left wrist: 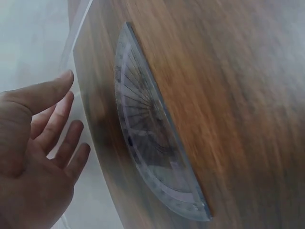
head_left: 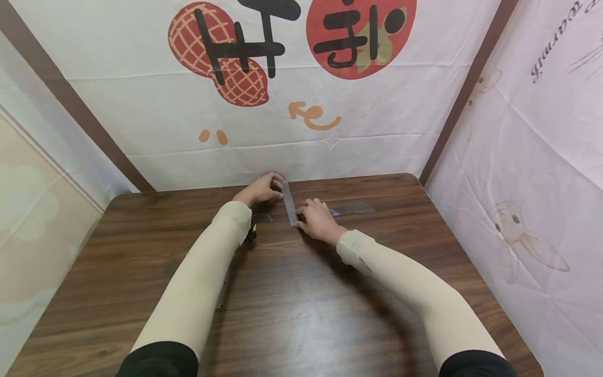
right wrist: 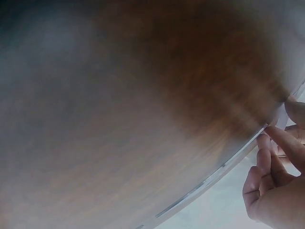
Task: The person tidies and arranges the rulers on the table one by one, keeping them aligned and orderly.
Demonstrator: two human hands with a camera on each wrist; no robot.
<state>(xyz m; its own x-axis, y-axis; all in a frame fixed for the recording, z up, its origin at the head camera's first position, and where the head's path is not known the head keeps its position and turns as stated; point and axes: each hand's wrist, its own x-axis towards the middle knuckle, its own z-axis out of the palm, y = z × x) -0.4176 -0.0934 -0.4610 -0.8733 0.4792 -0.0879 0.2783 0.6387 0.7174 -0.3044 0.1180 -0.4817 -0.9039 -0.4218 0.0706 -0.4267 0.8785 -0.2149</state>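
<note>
A clear ruler (head_left: 289,204) lies lengthwise near the far edge of the table, between the two hands. My right hand (head_left: 316,219) is at its near end, and in the right wrist view the thumb and fingers (right wrist: 281,143) pinch its thin edge. At the ruler's far end is my left hand (head_left: 265,187), fingertips right beside it. The left wrist view has that hand (left wrist: 43,124) with fingers loosely bent and apart. A clear protractor (left wrist: 147,129) rests on the table beside it, partly hidden by the left wrist in the head view.
Right of the right hand lie a second protractor (head_left: 360,208) and a small blue-marked piece (head_left: 334,212). A black and yellow object (head_left: 252,234) sits by the left cuff. A greyish piece (head_left: 221,296) shows beside the left forearm. A printed cloth wall (head_left: 377,152) borders the wooden table (head_left: 301,314).
</note>
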